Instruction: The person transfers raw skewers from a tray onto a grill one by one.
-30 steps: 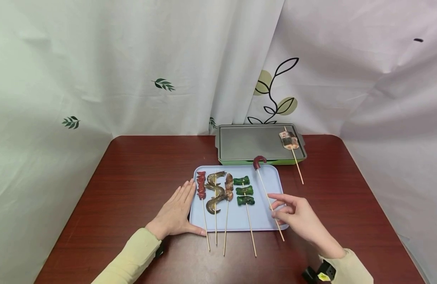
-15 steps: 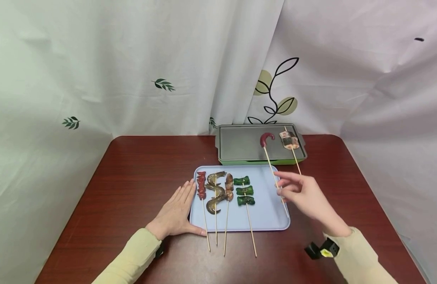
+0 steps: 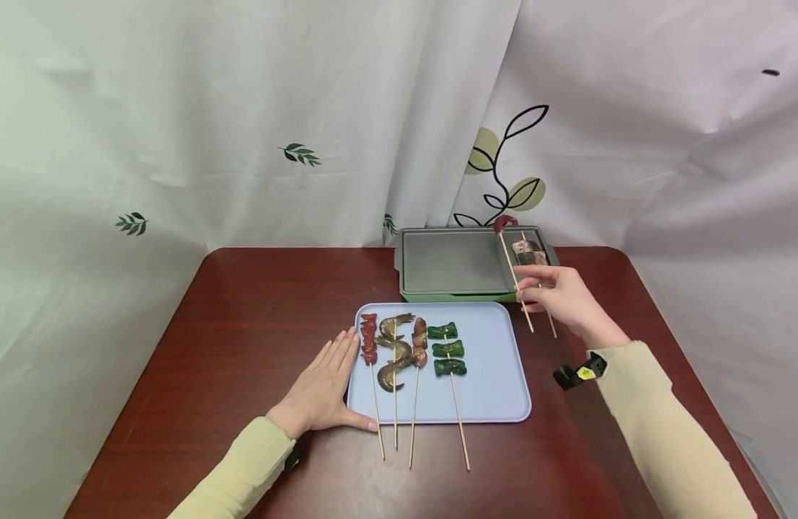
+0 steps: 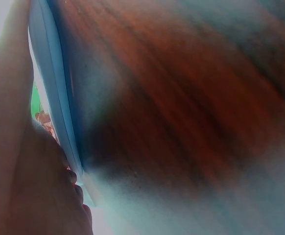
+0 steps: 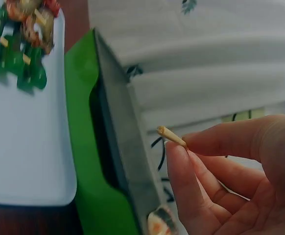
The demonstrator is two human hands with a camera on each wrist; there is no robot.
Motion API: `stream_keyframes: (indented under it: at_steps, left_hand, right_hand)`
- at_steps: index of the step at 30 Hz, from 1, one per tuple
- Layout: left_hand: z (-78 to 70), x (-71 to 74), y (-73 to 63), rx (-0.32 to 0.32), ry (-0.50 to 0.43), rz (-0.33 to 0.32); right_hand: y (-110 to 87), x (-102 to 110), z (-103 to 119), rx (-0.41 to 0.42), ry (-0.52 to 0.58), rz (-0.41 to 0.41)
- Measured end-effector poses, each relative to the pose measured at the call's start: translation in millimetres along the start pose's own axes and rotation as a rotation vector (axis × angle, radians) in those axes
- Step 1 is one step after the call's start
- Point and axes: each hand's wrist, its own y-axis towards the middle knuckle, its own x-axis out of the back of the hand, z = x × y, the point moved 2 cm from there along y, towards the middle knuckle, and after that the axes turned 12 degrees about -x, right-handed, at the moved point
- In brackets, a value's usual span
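In the head view my right hand (image 3: 564, 295) pinches the bamboo stick of a skewer (image 3: 508, 257) topped by a dark red curled piece. It is raised over the right part of a grey griddle (image 3: 444, 263). The right wrist view shows the stick's end (image 5: 168, 134) between thumb and fingertips. Just behind that hand, a skewer of pale and dark chunks (image 3: 527, 251) lies on the griddle, its stick partly covered. My left hand (image 3: 321, 393) rests flat against the left edge of a light blue tray (image 3: 492, 375), its thumb at the tray's front edge.
On the tray lie a red-piece skewer (image 3: 369, 339), a shrimp skewer (image 3: 394, 353), a brown-piece skewer (image 3: 419, 342) and a green-piece skewer (image 3: 448, 349), sticks jutting past the front edge. A white curtain (image 3: 308, 108) hangs behind the griddle.
My right hand has carried the dark red skewer up from the tray, away from me and slightly right, to above the griddle. The left hand has stayed in place.
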Motion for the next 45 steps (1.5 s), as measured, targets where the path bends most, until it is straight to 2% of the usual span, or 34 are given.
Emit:
stream_keyframes:
  at_steps: [8,13,20,29,34,39,45]
  left_hand:
    - [0.0,-2.3,-1.1,-0.002,-0.004,-0.018]
    - [-0.5,-3.0,-1.8,-0.009,-0.007,-0.037]
    - [0.1,-3.7,-1.4,0.007,-0.013,-0.003]
    - [0.6,-5.6,-2.0,-0.008,-0.018,-0.042]
    - [0.4,-4.1,-1.5,-0.002,-0.015,-0.026]
    - [0.4,-3.1,-1.4,0.003,-0.003,-0.003]
    - [0.0,-1.5,-0.9,0.0,0.006,-0.005]
  right_hand:
    - [24.3,2,-11,-0.086,-0.003,0.017]
    - [28.3,2,-17,-0.109,-0.008,0.018]
    - [29.1,2,-19,-0.107,0.007,0.019]
    - [24.7,2,-19,-0.113,0.004,0.008]
    - [19.9,4,-19,-0.108,-0.034,-0.01]
    - [9.0,8,-17,-0.065,-0.057,-0.035]
    - [-10.6,7,-11,-0.017,-0.056,-0.061]
